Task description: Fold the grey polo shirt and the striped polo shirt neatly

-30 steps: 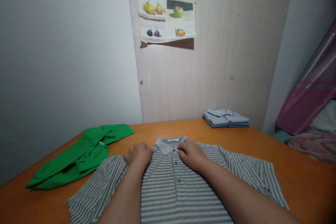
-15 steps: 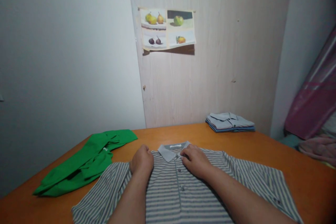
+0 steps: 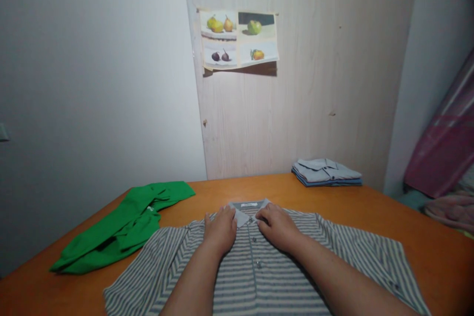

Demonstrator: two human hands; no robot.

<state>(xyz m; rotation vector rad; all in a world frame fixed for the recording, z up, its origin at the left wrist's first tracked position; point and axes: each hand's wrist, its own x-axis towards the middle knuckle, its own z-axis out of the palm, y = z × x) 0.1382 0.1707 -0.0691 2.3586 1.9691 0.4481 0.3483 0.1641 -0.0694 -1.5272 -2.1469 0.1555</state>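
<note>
A grey-and-cream striped polo shirt (image 3: 237,276) lies front up across the table, its short sleeves spread to both sides and its plain grey collar (image 3: 242,217) at the far end. Palm down, my left hand (image 3: 221,231) rests over the collar's left side, fingers stretched out on the cloth. At the collar's right side is my right hand (image 3: 278,227), its fingers curled with the thumb close to the collar's point, closed on the cloth. Between the hands, the buttoned placket (image 3: 254,252) shows.
A crumpled green garment (image 3: 122,232) lies on the orange table (image 3: 244,187) at left. Folded shirts (image 3: 328,173) are stacked at the back right, near the wall. Fruit pictures (image 3: 239,39) hang on the wall. Pink cloth (image 3: 450,212) lies beyond the table's right edge.
My left hand has moved right, from the shirt's left shoulder onto the collar's left side, and its closed fingers have stretched out. My right hand stays at the collar.
</note>
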